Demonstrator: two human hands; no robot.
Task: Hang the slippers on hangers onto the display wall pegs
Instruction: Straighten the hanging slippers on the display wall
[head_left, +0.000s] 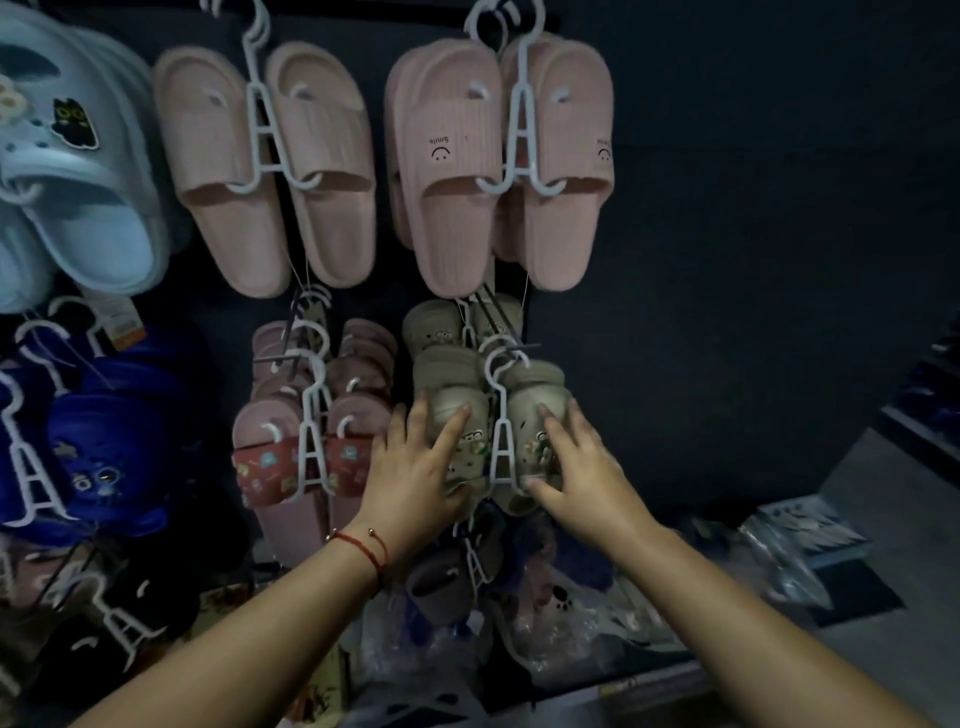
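Both hands are on a pair of beige rubber clog slippers with small charms (511, 441), carried on a white plastic hanger (501, 415) whose hook sits at a thin dark wall peg (511, 347) in the middle of the dark display wall (727, 208). The left hand (415, 475) lies over the left clog, fingers spread and lightly curved around its toe; the right hand (576, 467) does the same on the right clog, thumb under its lower edge. Each grip is loose and wide, steadying rather than clamping. Judged from the hook position, this pair is at or just past seating on the peg; whether the hook is fully over it cannot be confirmed. More beige clogs hang behind on the same peg. Already hung: plain pink ribbed slide slippers (265, 166) upper left, pink slides printed with a smile face (498, 161) to their right, pink slides with red patterned straps (306, 457) at left, pale blue clogs (67, 171) and dark blue clogs (98, 457) at far left. Remaining work appears to be the stock low in the scene: slippers and clear plastic bags (571, 639), dim and blurred, count undeterminable. The wall's right portion is dark; the grey items at far right (810, 525) cannot be identified.
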